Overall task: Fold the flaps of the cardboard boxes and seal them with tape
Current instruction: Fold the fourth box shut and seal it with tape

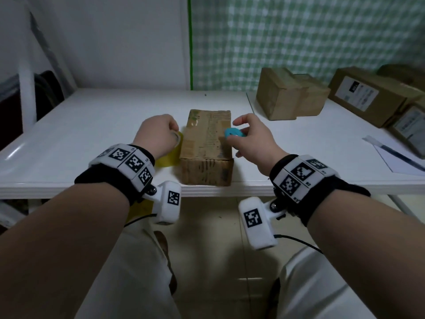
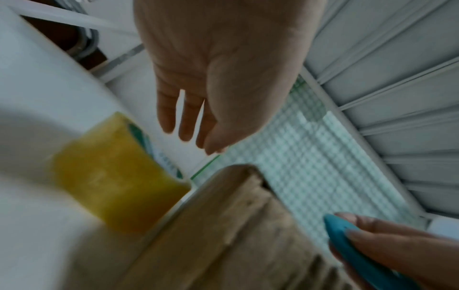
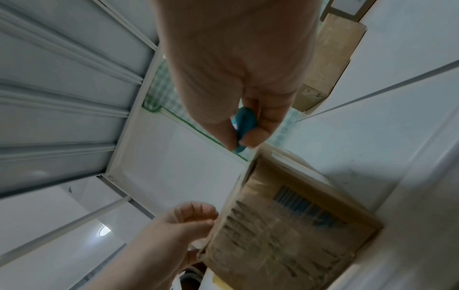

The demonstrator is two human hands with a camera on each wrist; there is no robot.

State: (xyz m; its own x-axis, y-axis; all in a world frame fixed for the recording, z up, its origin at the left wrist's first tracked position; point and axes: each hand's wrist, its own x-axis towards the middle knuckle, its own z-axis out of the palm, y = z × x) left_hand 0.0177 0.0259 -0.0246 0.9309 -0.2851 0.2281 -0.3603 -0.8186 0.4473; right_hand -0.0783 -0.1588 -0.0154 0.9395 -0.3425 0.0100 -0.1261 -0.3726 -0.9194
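The white worktop (image 1: 92, 125) carries everything in sight. Toward its far right corner stands a group of closed brown cardboard boxes (image 1: 288, 95), some bearing white labels, and at the right edge lies a white sheet of paper (image 1: 395, 157) with a dark strip across it.

At the middle of the near edge sits the long brown cardboard box (image 1: 207, 146), its flaps folded down, shiny clear tape showing on its far top, its near end flush with the worktop's edge.

Just beside the box's left wall, on the worktop, stands a roll of yellowish translucent packing tape (image 1: 171, 150). The left hand (image 1: 158, 134) is over the roll; in the left wrist view its fingers (image 2: 185, 117) hang relaxed and apart above the roll, the grip closing on nothing.

The right hand (image 1: 250, 139) hovers over the box's right top edge, its grip pinching a small teal plastic cutter (image 1: 234, 132) between thumb and fingertips (image 3: 255, 135), the other fingers loosely curled.
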